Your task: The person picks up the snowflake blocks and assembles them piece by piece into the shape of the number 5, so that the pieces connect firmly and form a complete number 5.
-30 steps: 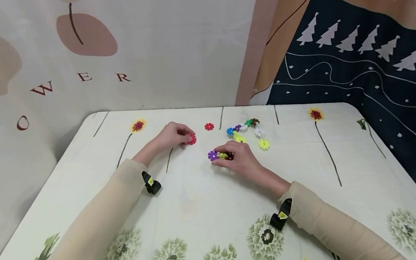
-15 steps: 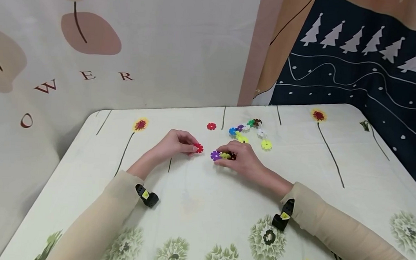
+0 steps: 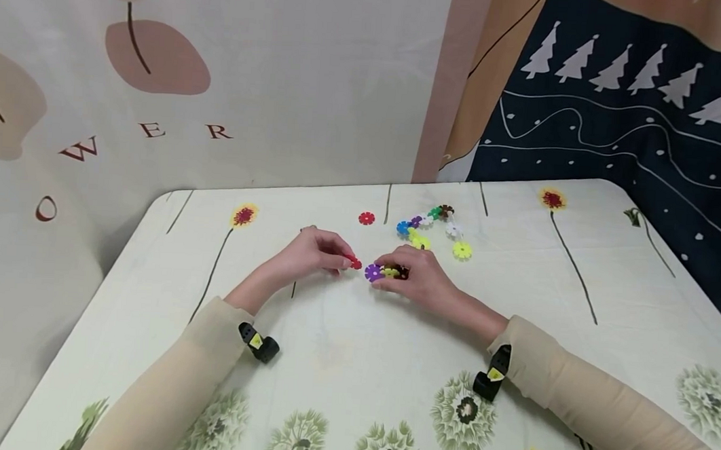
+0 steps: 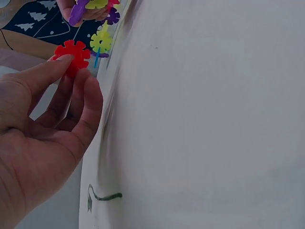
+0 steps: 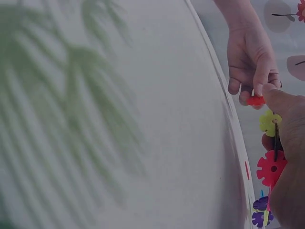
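In the head view my left hand [image 3: 310,255] pinches a red notched plastic disc [image 3: 355,262] between thumb and fingers. The same red disc [image 4: 72,51] faces the left wrist camera, its slots visible around the rim. My right hand [image 3: 418,272] grips a short chain of interlocking discs. A purple disc [image 3: 373,273] sticks out toward the left hand, with a yellow-green disc [image 3: 389,272] and dark brown behind it. The right wrist view also has a red disc [image 5: 270,168] beside the palm. A small gap separates the left hand's disc from the purple one.
Behind the right hand lies a curved chain of joined discs, including blue [image 3: 403,228], green, white and brown, with a yellow disc [image 3: 462,251] at its right. A loose red disc [image 3: 366,218] lies farther back. The flower-print tablecloth [image 3: 329,359] meets a fabric-covered wall.
The left hand has moved right and slightly nearer me, bringing its red disc close to the purple disc and turning it more edge-on. The right hand keeps its hold, almost still.
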The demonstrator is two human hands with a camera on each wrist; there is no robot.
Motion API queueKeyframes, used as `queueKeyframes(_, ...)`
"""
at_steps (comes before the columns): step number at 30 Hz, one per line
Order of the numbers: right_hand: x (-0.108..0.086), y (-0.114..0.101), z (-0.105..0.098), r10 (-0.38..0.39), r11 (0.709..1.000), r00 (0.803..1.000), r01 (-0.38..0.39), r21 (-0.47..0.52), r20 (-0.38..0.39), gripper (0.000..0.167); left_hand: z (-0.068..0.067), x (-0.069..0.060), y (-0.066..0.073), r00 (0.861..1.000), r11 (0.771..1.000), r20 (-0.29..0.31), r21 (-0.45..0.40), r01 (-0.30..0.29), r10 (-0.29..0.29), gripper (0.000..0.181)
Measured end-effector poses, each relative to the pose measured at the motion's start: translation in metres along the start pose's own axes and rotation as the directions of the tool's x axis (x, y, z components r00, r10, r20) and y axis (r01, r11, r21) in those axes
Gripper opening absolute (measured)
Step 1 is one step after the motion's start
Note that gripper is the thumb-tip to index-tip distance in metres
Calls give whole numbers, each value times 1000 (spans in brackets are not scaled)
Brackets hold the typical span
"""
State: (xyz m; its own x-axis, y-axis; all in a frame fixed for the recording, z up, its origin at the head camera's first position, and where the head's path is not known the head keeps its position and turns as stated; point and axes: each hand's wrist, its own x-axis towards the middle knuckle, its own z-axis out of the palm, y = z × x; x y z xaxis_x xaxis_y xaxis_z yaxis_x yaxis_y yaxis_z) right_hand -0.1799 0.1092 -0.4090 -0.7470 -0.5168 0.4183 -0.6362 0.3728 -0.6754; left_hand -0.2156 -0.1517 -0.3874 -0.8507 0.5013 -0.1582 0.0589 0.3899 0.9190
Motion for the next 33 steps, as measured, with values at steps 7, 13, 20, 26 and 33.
queueKeyframes(7, 0, 3, 0, -33, 999, 999, 33, 5, 0, 29, 4, 1, 3, 1000, 999, 28, -34, -5, 6, 14)
queueKeyframes(13, 0, 3, 0, -39, 999, 999, 39, 1, 11, 29, 6, 1, 4, 999, 998, 54, -64, 3, 1, 14)
queueKeyframes(20, -1, 2, -1, -27, 999, 999, 25, 44, 37, 31, 6, 2, 3, 998, 998, 64, -67, -13, 18, 17)
queueKeyframes(26, -2, 2, -2, -17, 999, 998, 14, 51, 53, 31, 7, 2, 2, 998, 997, 56, -71, -23, 27, 17)
queueKeyframes(33, -3, 2, -3, -11, 998, 998, 8, 56, 57, 31, 8, 0, 3, 998, 996, 46, -81, -32, 35, 14)
